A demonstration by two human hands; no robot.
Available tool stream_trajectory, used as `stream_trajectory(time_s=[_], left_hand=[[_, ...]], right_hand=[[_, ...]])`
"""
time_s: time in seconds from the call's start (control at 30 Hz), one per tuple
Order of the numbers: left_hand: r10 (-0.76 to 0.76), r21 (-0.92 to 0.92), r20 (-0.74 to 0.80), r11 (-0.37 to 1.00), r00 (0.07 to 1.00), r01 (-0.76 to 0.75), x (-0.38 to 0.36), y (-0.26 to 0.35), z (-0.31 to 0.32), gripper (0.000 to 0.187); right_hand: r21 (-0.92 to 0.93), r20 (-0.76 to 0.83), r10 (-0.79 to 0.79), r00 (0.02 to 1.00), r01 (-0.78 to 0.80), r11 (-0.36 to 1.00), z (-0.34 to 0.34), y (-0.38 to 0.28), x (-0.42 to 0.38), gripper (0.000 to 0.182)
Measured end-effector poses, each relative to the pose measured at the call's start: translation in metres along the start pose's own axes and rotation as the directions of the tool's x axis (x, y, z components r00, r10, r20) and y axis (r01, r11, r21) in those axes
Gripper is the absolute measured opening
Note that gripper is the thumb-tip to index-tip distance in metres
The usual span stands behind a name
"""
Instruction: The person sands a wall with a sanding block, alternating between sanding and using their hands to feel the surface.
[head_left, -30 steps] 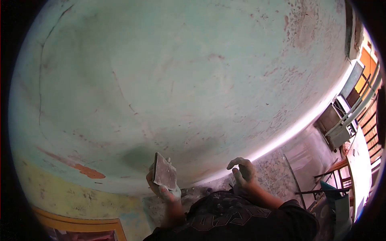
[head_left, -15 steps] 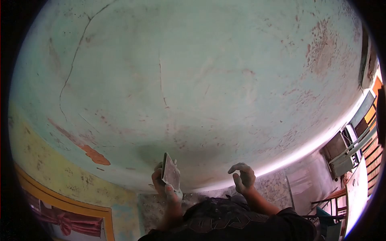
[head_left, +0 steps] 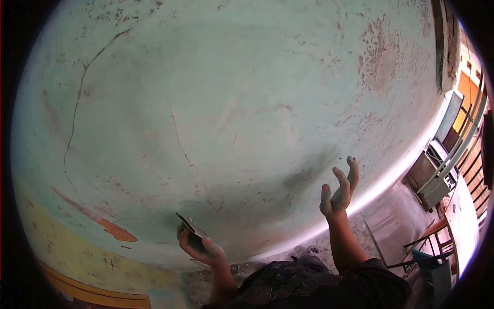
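My left hand [head_left: 200,246] is closed round a thin flat plate [head_left: 189,225], seen nearly edge-on, in front of the lower part of the wall. To the right, my right hand [head_left: 340,190] is raised with its fingers spread and slightly curled, and nothing is in it. Pale dust coats the fingers of my right hand. Behind both hands stands the pale green plaster wall [head_left: 231,118], with a long crack at the left, a shorter one near the middle and rough, worn patches at the upper right.
A yellow lower wall band [head_left: 77,247] and an orange frame [head_left: 98,296] lie at the lower left. At the right are a white table [head_left: 463,226], a wooden chair [head_left: 437,226], a grey box [head_left: 436,194] and railings [head_left: 476,177].
My right hand has risen, moved right and spread its fingers. My left hand has shifted left and lower, tilting the plate. The view has shifted too.
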State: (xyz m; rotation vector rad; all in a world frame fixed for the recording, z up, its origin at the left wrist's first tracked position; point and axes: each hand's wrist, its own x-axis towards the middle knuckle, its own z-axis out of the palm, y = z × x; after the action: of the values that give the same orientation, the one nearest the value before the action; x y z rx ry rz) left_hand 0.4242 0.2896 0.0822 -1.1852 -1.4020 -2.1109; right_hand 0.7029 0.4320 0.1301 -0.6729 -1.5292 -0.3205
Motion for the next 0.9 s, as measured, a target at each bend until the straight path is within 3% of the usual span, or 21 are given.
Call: stream_trajectory(time_s=[0.13, 0.2, 0.23, 0.43, 0.53, 0.67, 0.73, 0.9], left_hand=[[0.142, 0.106, 0.024, 0.984, 0.990, -0.144, 0.000, -0.007, 0.000, 0.061], [0.313, 0.266, 0.160, 0.900, 0.936, -0.346, -0.002, -0.012, -0.005, 0.059], [0.329, 0.286, 0.189, 0.883, 0.925, -0.373, -0.003, -0.011, -0.003, 0.058], [0.341, 0.369, 0.160, 0.850, 0.926, -0.376, 0.001, -0.003, 0.030, 0.068], [0.394, 0.412, 0.154, 0.808, 0.906, -0.421, 0.014, -0.007, 0.047, 0.074], [0.450, 0.516, 0.057, 0.751, 0.891, -0.412, 0.034, -0.005, 0.071, 0.076], [0.404, 0.589, 0.114, 0.708, 0.908, -0.389, 0.038, -0.008, 0.073, 0.079], [0.487, 0.564, -0.010, 0.724, 0.873, -0.397, 0.100, 0.022, 0.103, 0.082]], right_hand=[[-0.024, 0.022, -0.010, 1.000, 0.010, 1.000, 0.007, 0.011, 0.010, 0.041], [-0.003, -0.061, -0.010, 0.998, 0.009, 1.000, 0.012, 0.017, 0.016, 0.043], [-0.034, -0.078, -0.021, 0.997, 0.019, 0.999, 0.014, 0.022, 0.017, 0.044], [-0.022, -0.085, -0.056, 0.995, 0.054, 0.998, 0.023, 0.050, 0.029, 0.047], [-0.029, -0.038, 0.025, 0.999, -0.026, 0.999, 0.029, 0.064, 0.021, 0.049], [-0.019, -0.049, -0.036, 0.998, 0.035, 0.999, 0.034, 0.077, 0.010, 0.048], [-0.005, -0.071, -0.082, 0.994, 0.082, 0.997, 0.036, 0.079, 0.010, 0.048], [0.023, -0.043, -0.091, 0.995, 0.092, 0.995, 0.039, 0.081, 0.008, 0.049]])
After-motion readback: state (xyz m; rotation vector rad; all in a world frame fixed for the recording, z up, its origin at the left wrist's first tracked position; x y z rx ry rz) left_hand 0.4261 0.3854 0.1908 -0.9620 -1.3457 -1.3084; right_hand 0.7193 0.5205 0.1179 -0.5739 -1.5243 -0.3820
